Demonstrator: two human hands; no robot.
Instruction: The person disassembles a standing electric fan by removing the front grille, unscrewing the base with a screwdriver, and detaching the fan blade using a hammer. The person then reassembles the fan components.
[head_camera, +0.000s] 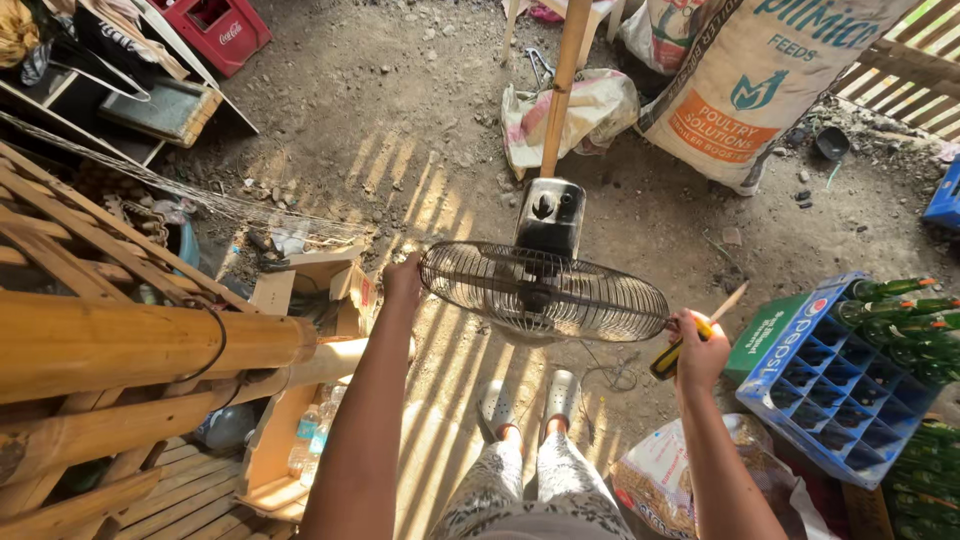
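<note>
Left hand (403, 280) grips the wire fan guard (545, 290) rim; right hand (697, 345), opposite, clasps a yellow-handled screwdriver (692, 335). Uneven grip may tilt the guard.

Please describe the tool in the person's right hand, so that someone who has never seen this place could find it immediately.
Start at the round wire fan guard in the middle, on the fan fixed to a bamboo post. At the guard's right edge is the right hand, next to a blue bottle crate. It grips a screwdriver: the only yellow-and-black handled tool there, its thin shaft pointing up and to the right.
</note>
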